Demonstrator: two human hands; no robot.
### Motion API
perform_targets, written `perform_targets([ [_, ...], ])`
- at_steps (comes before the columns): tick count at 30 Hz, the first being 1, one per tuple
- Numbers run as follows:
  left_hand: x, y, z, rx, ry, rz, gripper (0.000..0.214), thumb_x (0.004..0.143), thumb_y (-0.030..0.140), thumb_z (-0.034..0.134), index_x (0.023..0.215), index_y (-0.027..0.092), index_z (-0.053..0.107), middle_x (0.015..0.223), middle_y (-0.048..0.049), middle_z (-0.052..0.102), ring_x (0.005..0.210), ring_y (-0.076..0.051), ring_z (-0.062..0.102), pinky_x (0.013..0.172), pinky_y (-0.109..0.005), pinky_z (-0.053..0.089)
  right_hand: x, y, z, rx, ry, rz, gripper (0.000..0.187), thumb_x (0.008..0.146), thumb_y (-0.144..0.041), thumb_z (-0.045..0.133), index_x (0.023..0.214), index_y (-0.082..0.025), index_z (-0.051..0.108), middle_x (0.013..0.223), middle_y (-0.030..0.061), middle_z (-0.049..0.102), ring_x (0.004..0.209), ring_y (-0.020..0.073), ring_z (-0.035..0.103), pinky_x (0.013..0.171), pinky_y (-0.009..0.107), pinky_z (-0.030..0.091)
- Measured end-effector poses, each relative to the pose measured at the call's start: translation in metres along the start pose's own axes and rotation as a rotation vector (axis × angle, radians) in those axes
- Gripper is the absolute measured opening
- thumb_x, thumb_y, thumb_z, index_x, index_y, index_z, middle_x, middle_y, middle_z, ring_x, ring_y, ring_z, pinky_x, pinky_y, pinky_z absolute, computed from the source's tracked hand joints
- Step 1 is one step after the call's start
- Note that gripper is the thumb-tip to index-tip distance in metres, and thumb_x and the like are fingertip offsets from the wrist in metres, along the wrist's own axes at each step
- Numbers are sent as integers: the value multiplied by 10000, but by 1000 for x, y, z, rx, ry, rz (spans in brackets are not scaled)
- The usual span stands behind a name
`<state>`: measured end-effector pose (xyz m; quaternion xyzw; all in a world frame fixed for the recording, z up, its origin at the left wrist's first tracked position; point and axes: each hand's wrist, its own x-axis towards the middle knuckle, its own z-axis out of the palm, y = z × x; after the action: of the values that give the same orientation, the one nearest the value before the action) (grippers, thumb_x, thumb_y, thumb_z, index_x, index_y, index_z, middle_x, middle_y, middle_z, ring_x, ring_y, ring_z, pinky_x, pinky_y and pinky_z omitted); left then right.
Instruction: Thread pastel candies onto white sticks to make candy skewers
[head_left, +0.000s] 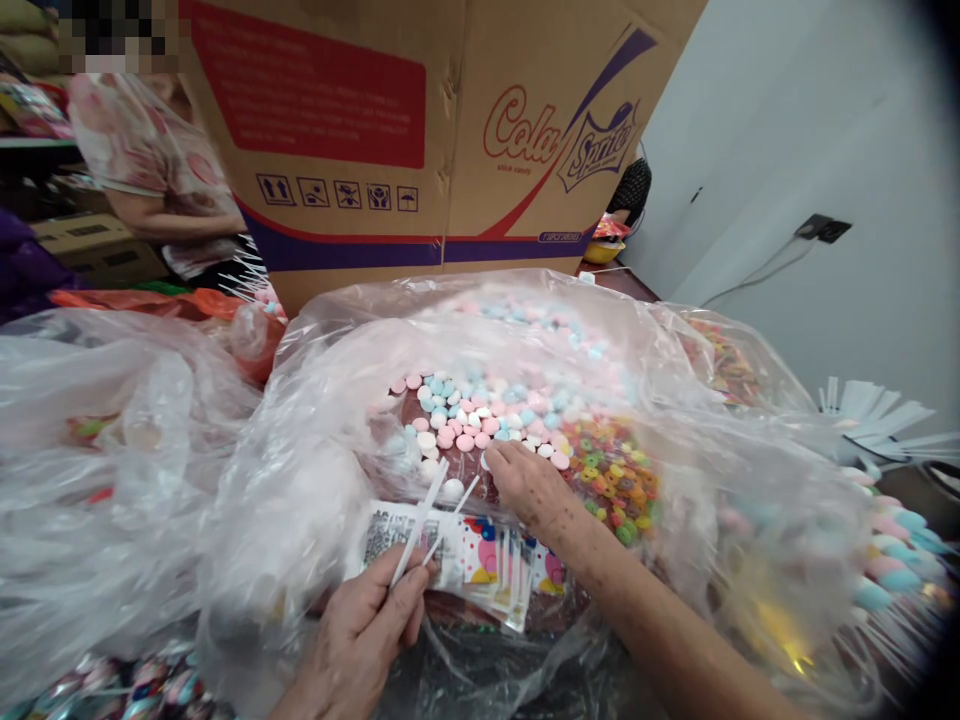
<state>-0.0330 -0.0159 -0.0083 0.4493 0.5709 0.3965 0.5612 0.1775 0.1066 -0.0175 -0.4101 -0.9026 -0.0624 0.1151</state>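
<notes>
My left hand [375, 620] is closed around thin white sticks [418, 525], which point up and away from me. My right hand [529, 485] reaches into an open clear plastic bag [315, 400], its fingers pinched at the near edge of a pile of round pink, blue and white candies [465, 425]. A pale candy [486, 459] shows at the fingertips. To the right of that hand lie small ring-shaped gummy candies [615, 480] in green, yellow and orange. Between my hands is a fanned stack of printed packets [480, 560].
Behind the bag stands a large cardboard box [360, 230]. More plastic bags [112, 430] lie left. Candy on sticks [892, 545] and white strips [877, 415] sit right, near a wall [780, 180]. Another person [157, 170] is at the back left.
</notes>
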Motion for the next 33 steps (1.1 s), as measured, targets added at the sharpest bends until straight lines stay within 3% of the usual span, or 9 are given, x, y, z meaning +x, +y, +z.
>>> perform_targets([
  [6,2,3,-2,168,-29,71,400,884,547,535,674,213,600,501,42,488,502,-152,430,514,-256,301,8,-1,-2,219,-11,126,267,806,67,514,844,-195,542,918,85,648,887,225,579,795,327,480],
  [10,2,6,-1,246,15,106,362,919,470,498,678,216,592,518,52,472,523,-157,458,545,-260,315,9,4,-3,356,73,274,164,864,-56,508,893,-194,591,816,41,678,739,184,616,668,289,495],
  [13,2,11,3,285,71,133,313,920,439,490,726,227,613,527,59,462,525,-162,452,544,-264,312,7,2,-11,885,155,529,131,886,-234,553,976,-185,634,727,0,689,599,148,620,568,264,490],
  [15,3,12,5,338,75,153,297,921,434,481,753,235,625,544,53,485,531,-171,457,546,-271,319,5,-3,-20,1387,208,724,210,789,-314,683,946,-174,670,724,1,704,586,141,628,583,274,512],
  [17,6,11,6,397,54,159,304,924,437,462,754,240,617,548,45,495,529,-180,460,543,-278,322,4,-10,-28,1672,258,830,291,668,-329,792,891,-164,704,755,17,723,598,133,628,611,285,531],
  [20,11,7,8,445,33,158,324,934,454,430,746,243,589,541,42,488,523,-188,464,534,-283,315,2,-18,-36,1750,325,874,325,606,-324,849,859,-154,739,791,37,738,617,131,633,627,293,544],
  [26,14,9,11,478,59,173,337,922,472,404,727,251,568,528,50,446,512,-186,444,517,-282,295,-1,-22,-35,1753,324,872,383,618,-347,852,935,-155,752,740,26,724,616,168,672,619,315,544],
  [33,14,15,12,504,50,136,366,897,503,356,694,255,533,513,57,424,504,-183,430,515,-281,295,-2,-24,-36,1730,342,825,321,658,-336,831,930,-171,788,735,7,721,634,127,636,656,274,528],
])
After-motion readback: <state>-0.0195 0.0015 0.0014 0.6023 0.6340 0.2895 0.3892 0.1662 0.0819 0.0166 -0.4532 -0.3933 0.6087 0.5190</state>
